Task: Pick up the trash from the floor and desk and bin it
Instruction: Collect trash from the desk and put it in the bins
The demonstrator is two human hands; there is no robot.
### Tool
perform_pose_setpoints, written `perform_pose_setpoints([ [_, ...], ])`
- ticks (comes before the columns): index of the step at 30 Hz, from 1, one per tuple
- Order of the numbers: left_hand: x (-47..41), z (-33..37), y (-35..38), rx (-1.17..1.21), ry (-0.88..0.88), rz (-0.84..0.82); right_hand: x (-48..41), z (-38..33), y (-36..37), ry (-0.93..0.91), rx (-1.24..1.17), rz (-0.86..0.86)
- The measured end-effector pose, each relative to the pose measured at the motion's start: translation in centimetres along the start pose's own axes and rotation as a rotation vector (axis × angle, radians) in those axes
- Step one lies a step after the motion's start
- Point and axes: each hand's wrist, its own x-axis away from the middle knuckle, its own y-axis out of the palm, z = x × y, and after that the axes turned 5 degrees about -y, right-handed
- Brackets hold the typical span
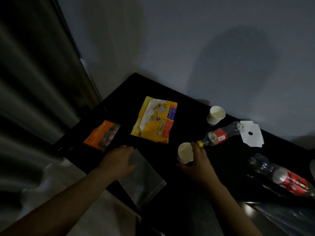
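Dim light. Black table [179, 193]. Orange packet [102, 135] at 9 o'clock of the yellow packet [155, 120]. Left hand [117, 161] lies on the clear plastic bag [144, 181], fingers together, flat on it. Right hand [197, 163] wraps a paper cup [185, 151], fingers curled round it. Second paper cup [215, 114] at 1 o'clock. Small bottle [219, 136], white paper [252, 133], large bottle [288, 178] to the right.

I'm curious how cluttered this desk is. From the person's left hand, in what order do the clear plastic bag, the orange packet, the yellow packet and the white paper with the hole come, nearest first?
From the left hand:
1. Clear plastic bag, touching it.
2. Orange packet, just beyond, left.
3. Yellow packet, farther back on the desk.
4. White paper, far right.
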Motion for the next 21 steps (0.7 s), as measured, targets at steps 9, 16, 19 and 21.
perform_pose_setpoints([
  [9, -3.8, -2.1, 2.9, 0.003, -0.106, -0.120, -2.6, 1.2, 2.8, 0.057, 0.066, 0.071],
  [16, -7.0, -3.4, 4.3, -0.047, -0.113, -0.175, -4.0, 1.6, 3.5, 0.117, 0.215, 0.270],
  [19, -8.1, -3.7, 4.7, -0.038, -0.115, -0.198, -4.5, 1.8, 4.0, 0.151, 0.153, 0.219],
  [21, -8.7, -3.9, 5.0, -0.041, -0.095, -0.198, -5.0, 1.8, 4.4, 0.157, 0.120, 0.202],
])
